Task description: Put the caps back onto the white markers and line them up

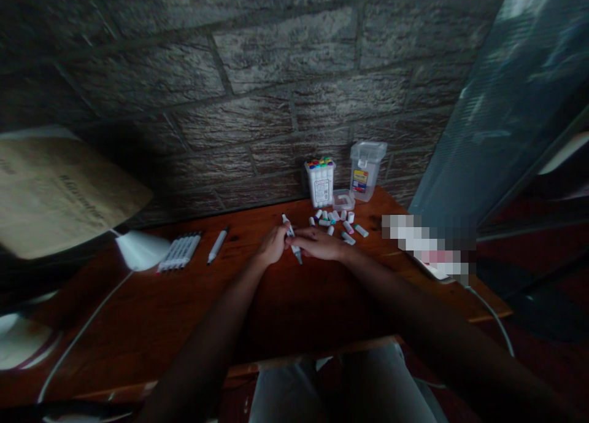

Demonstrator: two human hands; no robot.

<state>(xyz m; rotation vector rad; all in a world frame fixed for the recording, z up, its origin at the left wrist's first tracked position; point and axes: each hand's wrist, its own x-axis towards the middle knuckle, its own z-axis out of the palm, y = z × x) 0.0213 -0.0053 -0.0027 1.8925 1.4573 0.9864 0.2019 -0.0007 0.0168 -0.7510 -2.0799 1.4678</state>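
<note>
A white marker (295, 250) slants between my hands above the middle of the wooden table, its grey end toward me and its white end toward the wall. The fingers of my left hand (273, 245) are closed around its left side. From the right, my right hand (318, 244) grips the same marker with its fingertips. Just beyond my right hand lie several loose white marker caps (348, 227) with coloured ends. Left of my hands a single marker (217, 246) lies apart from a side-by-side row of markers (180, 252).
Against the stone wall (285, 91) stand a box full of markers (321, 186) and a clear plastic box (363, 174). A clear lid (343, 200) lies between them. A white lamp-like cone (142, 251) and a paper bag (59, 190) are at left. A blurred-out object with a cable is at right.
</note>
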